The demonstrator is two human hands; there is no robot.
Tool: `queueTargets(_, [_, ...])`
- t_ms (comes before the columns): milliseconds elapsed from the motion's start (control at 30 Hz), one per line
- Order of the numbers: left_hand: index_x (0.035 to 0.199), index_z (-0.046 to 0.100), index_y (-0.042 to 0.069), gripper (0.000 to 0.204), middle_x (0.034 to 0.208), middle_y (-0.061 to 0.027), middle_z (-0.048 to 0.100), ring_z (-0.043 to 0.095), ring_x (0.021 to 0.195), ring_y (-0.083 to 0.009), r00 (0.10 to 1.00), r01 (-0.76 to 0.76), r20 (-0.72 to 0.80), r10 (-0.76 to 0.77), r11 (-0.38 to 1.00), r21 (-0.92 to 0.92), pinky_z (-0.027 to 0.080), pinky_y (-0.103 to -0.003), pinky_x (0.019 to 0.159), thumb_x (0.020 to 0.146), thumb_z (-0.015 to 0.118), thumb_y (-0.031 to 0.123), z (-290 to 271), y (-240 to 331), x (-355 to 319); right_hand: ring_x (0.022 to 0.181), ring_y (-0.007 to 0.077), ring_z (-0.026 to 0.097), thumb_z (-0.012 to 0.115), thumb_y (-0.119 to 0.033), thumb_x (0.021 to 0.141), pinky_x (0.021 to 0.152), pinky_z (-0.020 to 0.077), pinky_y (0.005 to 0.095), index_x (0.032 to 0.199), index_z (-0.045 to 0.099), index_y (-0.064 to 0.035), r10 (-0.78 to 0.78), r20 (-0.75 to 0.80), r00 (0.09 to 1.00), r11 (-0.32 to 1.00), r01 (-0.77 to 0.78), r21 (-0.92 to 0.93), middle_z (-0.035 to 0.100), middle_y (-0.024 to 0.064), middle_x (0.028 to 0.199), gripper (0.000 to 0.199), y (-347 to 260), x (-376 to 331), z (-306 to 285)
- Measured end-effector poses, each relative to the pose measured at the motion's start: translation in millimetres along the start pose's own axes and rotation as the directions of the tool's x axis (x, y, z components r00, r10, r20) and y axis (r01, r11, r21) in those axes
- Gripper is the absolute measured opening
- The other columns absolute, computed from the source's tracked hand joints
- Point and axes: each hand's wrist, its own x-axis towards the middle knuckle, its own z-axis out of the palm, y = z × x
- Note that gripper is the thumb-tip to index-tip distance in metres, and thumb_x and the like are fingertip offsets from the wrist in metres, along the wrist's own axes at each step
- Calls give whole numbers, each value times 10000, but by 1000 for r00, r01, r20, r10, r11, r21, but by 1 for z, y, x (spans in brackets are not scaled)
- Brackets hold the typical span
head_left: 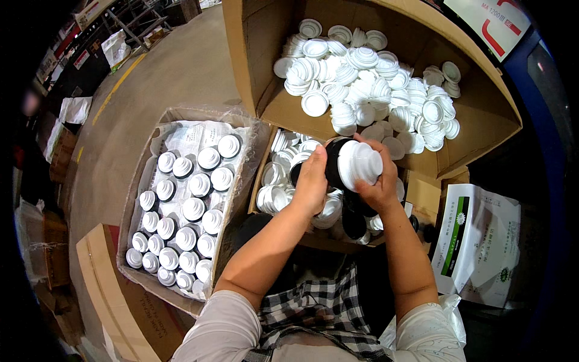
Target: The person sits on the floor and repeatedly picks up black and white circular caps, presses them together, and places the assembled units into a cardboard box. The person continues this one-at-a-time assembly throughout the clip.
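Between my hands, above an open carton, is a black round part (333, 164) with a white stepped plastic cap (362, 164) on its right end. My right hand (381, 181) is closed around the white cap, fingers behind and thumb in front. My left hand (312, 184) is closed at the black part's left side; its fingertips are mostly hidden. Below my hands, the carton (422, 196) contains loose white caps (272, 198) and some dark pieces (354, 223). How firmly the cap sits on the black part cannot be seen.
To the left, a plastic-lined box (140, 175) holds rows of black parts with white caps (193, 209). A large tilted carton (482, 120) of white stepped discs (362, 72) stands ahead. A white printed carton (482, 241) lies right; a brown carton (114, 283) lies lower left.
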Motion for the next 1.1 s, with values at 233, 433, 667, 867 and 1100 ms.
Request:
queueTargets(233, [1293,422,24,488,1135,-78,563,564,964,-116,1000,8,9,-6,987,-163,480,-198,702,992,307,391,6,2,-4,1229,284,438,783,-363,636,1025,327,386,1216,402,-4,-66,-117,991,990,51,-130,432,231,1327,781,2,-9,8])
queueTargets(433, [1306,403,29,490,1170,-67,540,550,981,-109,997,-44,60,48,996,-77,475,-206,733,992,302,392,12,4,-8,1081,306,550,818,-395,573,918,428,382,1209,431,-16,-163,-139,977,965,128,-229,478,231,1285,836,5,-7,11])
queueTargets(667, [1307,395,14,517,1214,-89,506,499,1090,-146,982,-124,143,125,992,-15,422,-254,889,990,296,410,9,4,-8,1090,306,548,803,-436,595,921,429,384,1216,424,-23,-127,-129,983,977,102,-185,473,233,1289,837,4,-7,12])
queueTargets(867, [1300,400,7,524,1228,-97,494,483,1119,-177,972,-184,159,174,981,55,386,-294,952,981,322,415,8,4,-7,1116,321,541,800,-449,603,926,434,393,1242,395,-40,-183,-106,977,966,159,-202,449,243,1312,859,7,-5,13])
queueTargets(1100, [1271,427,6,505,1164,-91,534,500,1077,-166,948,-313,154,279,905,287,384,-298,944,854,642,192,1,3,-5,1189,310,479,801,-452,607,986,382,372,1311,334,-66,-84,-10,996,992,82,-97,442,220,1324,929,4,-5,19])
